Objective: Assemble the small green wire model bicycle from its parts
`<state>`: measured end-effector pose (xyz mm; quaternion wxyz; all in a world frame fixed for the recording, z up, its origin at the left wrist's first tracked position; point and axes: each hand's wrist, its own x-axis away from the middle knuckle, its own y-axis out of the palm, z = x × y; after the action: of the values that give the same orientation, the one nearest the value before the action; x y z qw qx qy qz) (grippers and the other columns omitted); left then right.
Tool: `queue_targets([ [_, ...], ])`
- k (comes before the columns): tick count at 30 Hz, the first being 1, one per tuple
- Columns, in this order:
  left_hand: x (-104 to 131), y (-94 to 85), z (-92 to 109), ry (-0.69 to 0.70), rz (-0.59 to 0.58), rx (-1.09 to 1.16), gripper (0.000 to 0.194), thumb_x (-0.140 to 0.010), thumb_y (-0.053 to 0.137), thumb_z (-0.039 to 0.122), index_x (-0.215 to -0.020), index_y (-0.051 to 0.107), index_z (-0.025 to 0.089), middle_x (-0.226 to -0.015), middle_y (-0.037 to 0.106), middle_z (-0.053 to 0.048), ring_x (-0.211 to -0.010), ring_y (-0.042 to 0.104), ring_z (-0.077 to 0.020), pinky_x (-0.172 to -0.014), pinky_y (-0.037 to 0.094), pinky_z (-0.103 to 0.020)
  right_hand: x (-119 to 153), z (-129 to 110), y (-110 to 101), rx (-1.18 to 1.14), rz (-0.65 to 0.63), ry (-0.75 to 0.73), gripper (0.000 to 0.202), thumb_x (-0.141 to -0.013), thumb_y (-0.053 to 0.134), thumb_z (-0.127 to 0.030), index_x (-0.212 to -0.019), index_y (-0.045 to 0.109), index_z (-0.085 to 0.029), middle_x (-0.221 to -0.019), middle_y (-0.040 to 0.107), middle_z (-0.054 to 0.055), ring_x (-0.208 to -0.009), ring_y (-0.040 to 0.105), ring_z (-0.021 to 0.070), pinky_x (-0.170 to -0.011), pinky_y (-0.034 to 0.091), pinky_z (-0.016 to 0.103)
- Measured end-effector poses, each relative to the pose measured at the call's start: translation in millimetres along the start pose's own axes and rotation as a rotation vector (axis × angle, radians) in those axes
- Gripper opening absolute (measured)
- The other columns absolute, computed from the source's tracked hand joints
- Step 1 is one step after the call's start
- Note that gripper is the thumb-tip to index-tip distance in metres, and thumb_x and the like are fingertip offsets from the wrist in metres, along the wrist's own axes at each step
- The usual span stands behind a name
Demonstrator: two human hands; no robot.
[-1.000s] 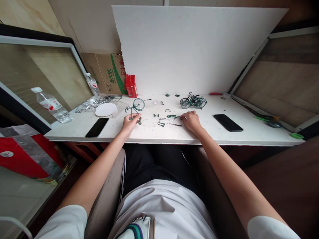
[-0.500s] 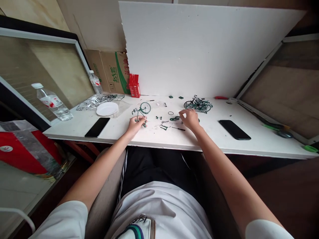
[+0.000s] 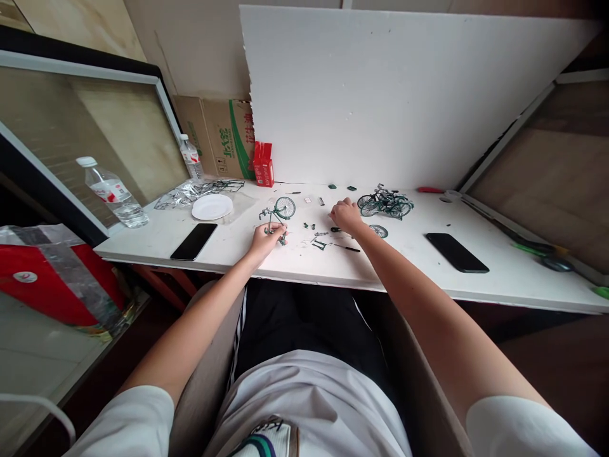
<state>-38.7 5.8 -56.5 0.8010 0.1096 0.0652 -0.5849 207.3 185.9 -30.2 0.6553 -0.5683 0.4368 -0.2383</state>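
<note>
My left hand point(image 3: 269, 240) pinches a green model bicycle frame, part of a small model bicycle point(image 3: 273, 216) with one spoked wheel point(image 3: 285, 207) fitted at its far end. My right hand point(image 3: 346, 218) is over the table with its fingers bent and pointing down to the surface. What lies under those fingertips is hidden. Beside that hand lie a loose spoked wheel point(image 3: 379, 231) and a dark part point(image 3: 335, 229) partly covered by it. Between my hands are small green parts point(image 3: 309, 226), a flat green piece point(image 3: 319, 244) and a thin black stick point(image 3: 347, 248).
Assembled model bicycles point(image 3: 385, 203) stand at the back right. Phones lie on the left point(image 3: 194, 241) and right point(image 3: 457, 252) of the white table point(image 3: 285, 270). A white plate point(image 3: 212, 207), water bottles point(image 3: 114, 193), part frames point(image 3: 219, 186) and a red box point(image 3: 263, 165) are at the left.
My right hand has moved left and slightly away from me, onto the spot where a thin black ring lay. The loose wheel now shows. My left hand still holds the model bicycle.
</note>
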Motion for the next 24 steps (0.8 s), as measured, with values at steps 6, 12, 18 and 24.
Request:
queue_targets([
  [6,-1,-1.1,-1,-0.017,0.013,0.01,0.038,-0.073,0.086,0.047,-0.084,0.072,0.013,-0.078,0.071,-0.006,-0.057,0.066,-0.0143,-0.062,0.051,-0.028,35,-13,-18,-0.175,0.238,-0.128,0.029,-0.106,0.049,-0.029,-0.112,0.073,-0.015,-0.121,0.066,0.021,-0.113,0.052,0.0376,-0.095,0.046,0.051],
  [12,0,-3.8,-1,-0.015,0.032,0.041,0.039,-0.073,0.087,0.047,-0.084,0.071,0.013,-0.077,0.071,-0.005,-0.057,0.066,-0.015,-0.06,0.051,-0.029,123,-33,-31,-0.222,0.282,-0.404,0.028,-0.109,0.049,-0.033,-0.113,0.075,-0.022,-0.121,0.065,0.017,-0.113,0.054,0.0334,-0.097,0.049,0.05],
  [18,-2,-4.3,-5,-0.018,0.016,0.007,0.041,-0.071,0.088,0.049,-0.083,0.072,0.014,-0.076,0.071,-0.006,-0.058,0.066,-0.0154,-0.06,0.05,-0.028,151,-1,-26,-0.387,0.312,-0.358,0.027,-0.106,0.058,-0.038,-0.104,0.082,-0.025,-0.111,0.068,0.013,-0.104,0.057,0.0305,-0.093,0.052,0.05],
  [24,0,-6.4,-7,0.001,-0.001,-0.005,0.043,-0.07,0.088,0.051,-0.084,0.073,0.013,-0.078,0.071,-0.006,-0.06,0.066,-0.0157,-0.061,0.051,-0.029,133,24,-37,-0.459,0.188,-0.076,0.032,-0.102,0.063,-0.047,-0.099,0.084,-0.023,-0.099,0.076,0.012,-0.094,0.064,0.0296,-0.088,0.052,0.046],
])
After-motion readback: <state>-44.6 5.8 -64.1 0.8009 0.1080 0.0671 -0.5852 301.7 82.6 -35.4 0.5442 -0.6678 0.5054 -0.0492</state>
